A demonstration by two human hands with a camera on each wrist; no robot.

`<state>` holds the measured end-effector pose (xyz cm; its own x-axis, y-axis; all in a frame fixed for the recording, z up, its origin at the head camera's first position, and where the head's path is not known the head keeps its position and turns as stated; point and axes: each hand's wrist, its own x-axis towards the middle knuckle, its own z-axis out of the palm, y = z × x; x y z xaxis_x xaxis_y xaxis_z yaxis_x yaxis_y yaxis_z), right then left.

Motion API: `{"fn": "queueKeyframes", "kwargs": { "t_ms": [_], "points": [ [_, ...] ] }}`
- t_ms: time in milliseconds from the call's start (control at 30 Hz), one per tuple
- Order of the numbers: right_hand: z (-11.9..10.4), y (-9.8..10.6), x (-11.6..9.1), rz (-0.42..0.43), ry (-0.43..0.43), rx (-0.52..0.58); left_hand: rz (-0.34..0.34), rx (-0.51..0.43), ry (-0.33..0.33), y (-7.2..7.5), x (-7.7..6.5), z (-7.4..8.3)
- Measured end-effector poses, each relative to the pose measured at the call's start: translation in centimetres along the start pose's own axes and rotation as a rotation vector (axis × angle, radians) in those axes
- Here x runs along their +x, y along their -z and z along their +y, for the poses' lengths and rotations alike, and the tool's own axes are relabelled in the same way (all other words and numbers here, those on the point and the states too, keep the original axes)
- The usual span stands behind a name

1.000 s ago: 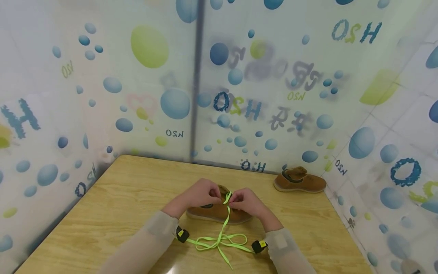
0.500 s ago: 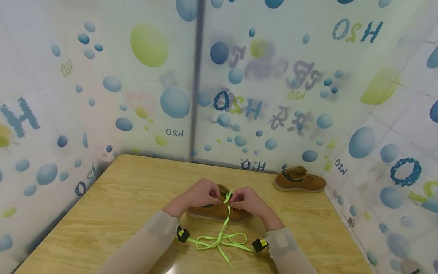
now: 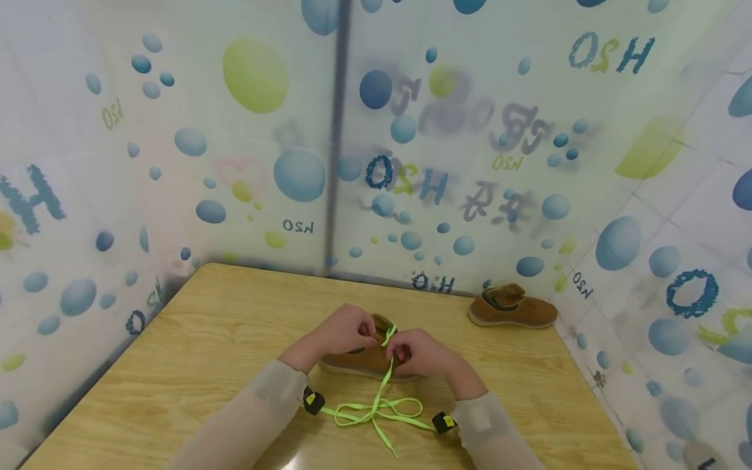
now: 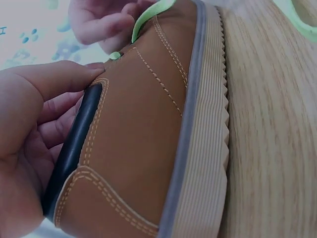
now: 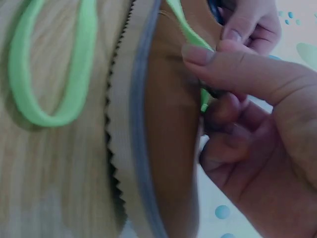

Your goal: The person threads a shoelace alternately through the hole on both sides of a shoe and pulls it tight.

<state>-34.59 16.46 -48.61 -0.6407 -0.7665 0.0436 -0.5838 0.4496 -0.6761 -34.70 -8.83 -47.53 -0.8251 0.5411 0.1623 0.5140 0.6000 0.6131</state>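
Observation:
A brown leather shoe (image 3: 358, 364) lies on the table, a bright green shoelace (image 3: 384, 385) running through its front. My left hand (image 3: 348, 328) grips the shoe's opening edge; in the left wrist view its thumb (image 4: 74, 77) presses the edge near an eyelet and its fingers lie inside. My right hand (image 3: 424, 354) is at the lace holes, thumb and fingers curled about the shoelace (image 5: 185, 22) beside the shoe's edge. The right thumb (image 5: 223, 64) partly hides the lace there. A short green lace end shows just below that thumb.
A second brown shoe (image 3: 512, 308) without a visible lace stands at the table's back right. The rest of the green lace lies looped on the wooden table (image 3: 235, 313) in front of the shoe. Patterned walls (image 3: 282, 130) border the table behind and at the sides.
My right hand has moved slightly down and to the left, closer over the lace holes. My left hand has stayed on the shoe. The looped lace on the table has barely changed.

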Motion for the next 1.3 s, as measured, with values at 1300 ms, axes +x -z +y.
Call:
{"fn": "queueKeyframes", "kwargs": {
  "t_ms": [1300],
  "points": [
    [1.2,-0.2,-0.3,0.484,0.162,0.569,-0.005,0.016,0.002,0.1,0.0,0.5]
  ]
}}
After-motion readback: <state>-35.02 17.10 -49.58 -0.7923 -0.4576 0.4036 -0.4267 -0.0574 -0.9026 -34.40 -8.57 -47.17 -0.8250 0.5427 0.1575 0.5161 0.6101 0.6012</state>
